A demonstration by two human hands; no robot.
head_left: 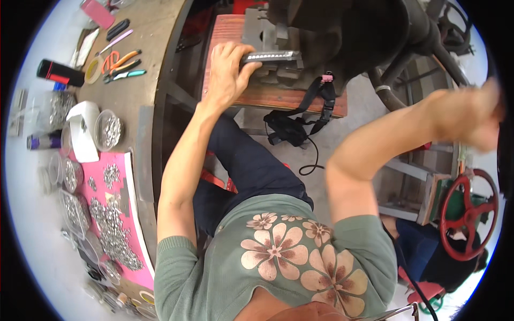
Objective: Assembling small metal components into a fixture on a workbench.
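Observation:
My left hand (pixel 227 72) grips one end of a dark narrow bar (pixel 270 56) with a row of small shiny metal pieces along it, thumb on the near side and fingers on the far side. The bar's other end reaches to the dark metal block (pixel 281 69) of a large machine (pixel 342 37). Under the block lies a reddish wooden board (pixel 310 102). My right arm stretches far out to the right, and my right hand (pixel 476 117), raised at the edge of the view, is smeared by motion. Whatever it touches there cannot be made out.
On the left, a workbench (pixel 142 69) carries pliers (pixel 126 64), plastic tubs (pixel 110 130) and a pink mat (pixel 142 235) strewn with small metal pieces. A black strapped pouch (pixel 289 128) hangs by the board. At right are a red handwheel (pixel 467 211) and another person (pixel 444 257).

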